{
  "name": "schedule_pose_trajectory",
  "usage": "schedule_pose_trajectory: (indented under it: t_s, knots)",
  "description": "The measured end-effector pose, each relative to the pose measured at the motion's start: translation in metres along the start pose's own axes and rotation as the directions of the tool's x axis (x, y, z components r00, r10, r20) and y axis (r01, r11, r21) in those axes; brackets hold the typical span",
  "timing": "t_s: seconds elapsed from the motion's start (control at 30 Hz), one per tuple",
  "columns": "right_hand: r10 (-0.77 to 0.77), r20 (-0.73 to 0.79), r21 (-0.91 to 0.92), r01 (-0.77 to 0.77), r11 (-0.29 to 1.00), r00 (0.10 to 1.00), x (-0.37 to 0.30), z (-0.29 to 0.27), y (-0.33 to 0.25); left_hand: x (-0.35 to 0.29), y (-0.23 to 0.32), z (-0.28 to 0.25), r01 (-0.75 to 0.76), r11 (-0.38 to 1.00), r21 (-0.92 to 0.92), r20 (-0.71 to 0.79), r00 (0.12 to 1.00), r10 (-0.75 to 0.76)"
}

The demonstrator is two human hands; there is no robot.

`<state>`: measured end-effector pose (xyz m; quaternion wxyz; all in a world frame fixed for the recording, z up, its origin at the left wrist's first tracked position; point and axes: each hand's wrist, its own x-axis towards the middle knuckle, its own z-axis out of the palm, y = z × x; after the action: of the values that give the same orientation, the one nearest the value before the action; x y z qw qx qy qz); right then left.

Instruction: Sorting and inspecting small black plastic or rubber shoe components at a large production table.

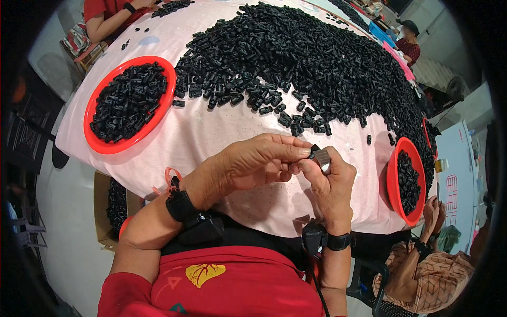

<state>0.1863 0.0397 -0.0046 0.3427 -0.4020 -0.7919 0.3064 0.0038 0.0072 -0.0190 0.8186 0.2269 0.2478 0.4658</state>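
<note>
Left hand (248, 162) pinching black part (314, 149) between thumb and fingertips, above near half of pink-covered tabletop (174, 137). Right hand (330, 185) gripping flat metal piece (322, 157) right at the part; can't tell if they touch. Heap (296, 58) of black pieces beyond. Red bowls of pieces either side: left bowl (88, 116), right bowl (391, 182). Carton (102, 211) lower left, below tabletop.

Small parts (296, 53): black. Hand-held piece (322, 157): silver-grey. Basins (392, 185): red. Tablecloth (227, 124): pale pink. Shirt (248, 285): red, yellow print (205, 274). Co-worker's garment (441, 277): tan, line-patterned.
</note>
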Motion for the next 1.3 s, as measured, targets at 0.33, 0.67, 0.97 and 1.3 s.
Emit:
schedule_pose_trajectory:
  t_s: [0.33,0.67,0.97,1.3]
  knots:
    - [-0.087,-0.052,-0.053,0.084,0.995,0.995,0.0007,0.0019,0.0033,0.0007,0.0001,0.0051,0.001,1.000,0.017,-0.027,1.000,0.000]
    - [-0.110,-0.073,-0.106,0.102,0.989,0.991,0.0005,0.0023,0.0014,-0.0012,0.0007,0.0074,-0.024,0.999,0.046,-0.047,0.999,0.026]
    - [-0.167,-0.074,-0.224,0.146,0.963,0.983,0.0016,0.0023,0.0042,0.0014,-0.0019,0.0008,-0.065,0.994,0.082,-0.019,0.998,0.067]
    - [-0.179,-0.068,-0.196,0.163,0.967,0.981,0.0013,0.0077,0.0099,-0.0001,-0.0032,0.0013,-0.086,0.992,0.094,-0.017,0.996,0.087]
